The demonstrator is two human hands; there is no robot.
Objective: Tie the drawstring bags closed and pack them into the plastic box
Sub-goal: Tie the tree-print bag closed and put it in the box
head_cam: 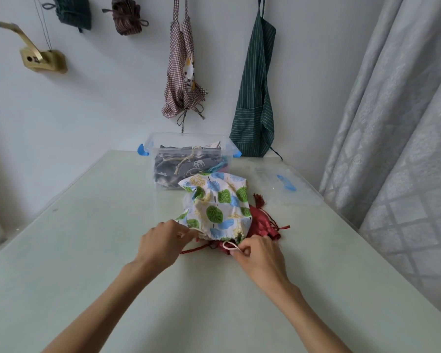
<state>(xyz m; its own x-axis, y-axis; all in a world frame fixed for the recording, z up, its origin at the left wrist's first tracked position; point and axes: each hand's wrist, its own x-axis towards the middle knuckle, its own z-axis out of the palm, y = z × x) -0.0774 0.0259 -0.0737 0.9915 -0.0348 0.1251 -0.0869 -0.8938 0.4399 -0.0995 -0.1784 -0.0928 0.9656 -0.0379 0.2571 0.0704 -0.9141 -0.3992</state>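
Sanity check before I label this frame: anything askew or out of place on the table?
Nothing damaged or spilled. The leaf-print bag lies on top of the red bag, with both hands at its cords. The box lid lies off, right of the plastic box.

A home room is suggested: aprons (255, 98) are hung on the wall above the counter (87, 250), curtains (397, 123) beside it.

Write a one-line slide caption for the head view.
Both hands, left hand and right hand, pull the white cord of a leaf-print drawstring bag before a clear plastic box.
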